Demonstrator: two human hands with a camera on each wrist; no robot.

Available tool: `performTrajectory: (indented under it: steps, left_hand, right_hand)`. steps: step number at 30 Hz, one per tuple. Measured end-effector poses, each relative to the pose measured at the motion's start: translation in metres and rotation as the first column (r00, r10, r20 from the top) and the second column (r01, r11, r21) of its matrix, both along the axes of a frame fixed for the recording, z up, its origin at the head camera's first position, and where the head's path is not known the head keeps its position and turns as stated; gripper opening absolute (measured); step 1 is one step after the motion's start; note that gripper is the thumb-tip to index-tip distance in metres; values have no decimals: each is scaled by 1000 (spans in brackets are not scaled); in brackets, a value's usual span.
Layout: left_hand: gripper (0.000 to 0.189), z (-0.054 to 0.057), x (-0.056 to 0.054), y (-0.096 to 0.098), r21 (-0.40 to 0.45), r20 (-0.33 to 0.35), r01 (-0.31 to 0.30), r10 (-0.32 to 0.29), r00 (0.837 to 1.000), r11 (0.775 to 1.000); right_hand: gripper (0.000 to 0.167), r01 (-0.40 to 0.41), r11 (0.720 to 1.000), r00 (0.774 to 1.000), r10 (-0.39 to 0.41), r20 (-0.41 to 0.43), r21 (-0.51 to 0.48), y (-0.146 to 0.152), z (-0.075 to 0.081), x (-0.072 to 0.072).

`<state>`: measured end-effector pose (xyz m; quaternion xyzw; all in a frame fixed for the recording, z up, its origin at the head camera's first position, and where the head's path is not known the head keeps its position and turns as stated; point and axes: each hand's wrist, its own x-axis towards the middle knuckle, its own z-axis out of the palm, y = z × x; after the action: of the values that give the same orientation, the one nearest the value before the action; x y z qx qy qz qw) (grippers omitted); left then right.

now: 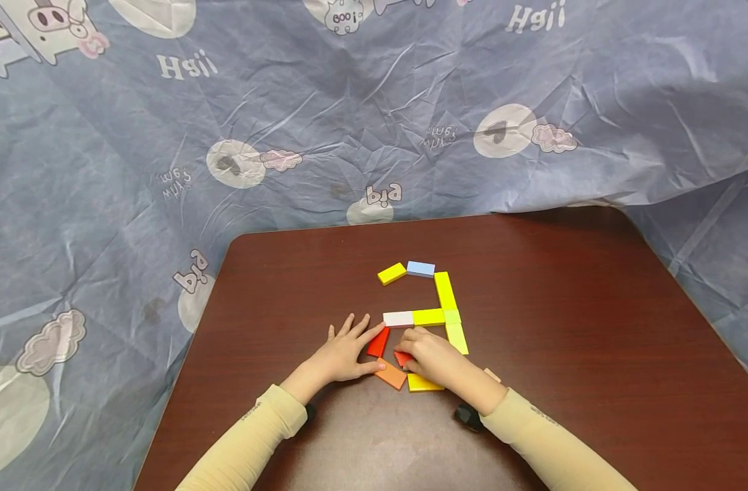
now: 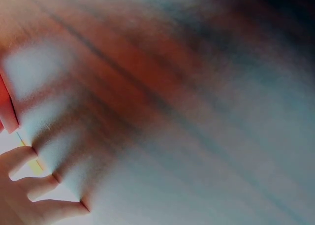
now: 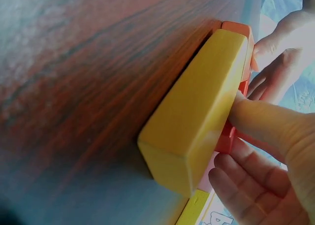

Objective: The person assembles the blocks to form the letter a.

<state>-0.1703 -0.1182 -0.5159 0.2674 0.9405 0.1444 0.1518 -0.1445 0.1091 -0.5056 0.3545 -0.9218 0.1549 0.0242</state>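
At the bottom of the head view, two pale yellow fabric sleeves come in from the lower left and lower right. A small black object sits beside the right cuff, and a light tan block is mostly hidden behind that forearm.

Low in the centre lie a golden-yellow rectangular block and, to its left, a flat orange rectangular block, slanted. The left hand lies left of centre with a loose grip, fingers spread; its thumb rests on the orange block and its index fingertip reaches the far end of a flat bright-red block. The right hand, just right of centre, has its grip closed on a second, smaller-looking red block, pinched between thumb and fingers and partly covered.

Farther up, a white rectangular block meets a bright-yellow rectangular block, which runs right to a slanting column of yellow blocks. Above these, a light-blue rectangular block stands beside a short yellow block. The dark red-brown counter stretches behind, backed by a wrinkled blue-grey printed cloth.
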Motion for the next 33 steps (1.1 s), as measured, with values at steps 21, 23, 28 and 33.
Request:
performTrajectory:
  steps: [21,23,28,33]
  left_hand:
    - [79,1,-2,-2,-5,7,12,-12,1000,1000]
    - [79,1,-1,-2,-6,5,11,-11,1000,1000]
    - [79,1,-1,-1,-7,2,8,-8,1000,1000]
    - [79,1,-1,-1,-5,7,10,-10,1000,1000]
  right_hand:
    - [34,265,951,960,-275,-43,-159,58,2,24]
    - [34,260,953,962,-270,-48,-154,59,2,28]
    - [32,252,957,964,-261,-49,-142,60,-1,33]
    - [32,249,956,966,-257,-39,-154,62,-3,35]
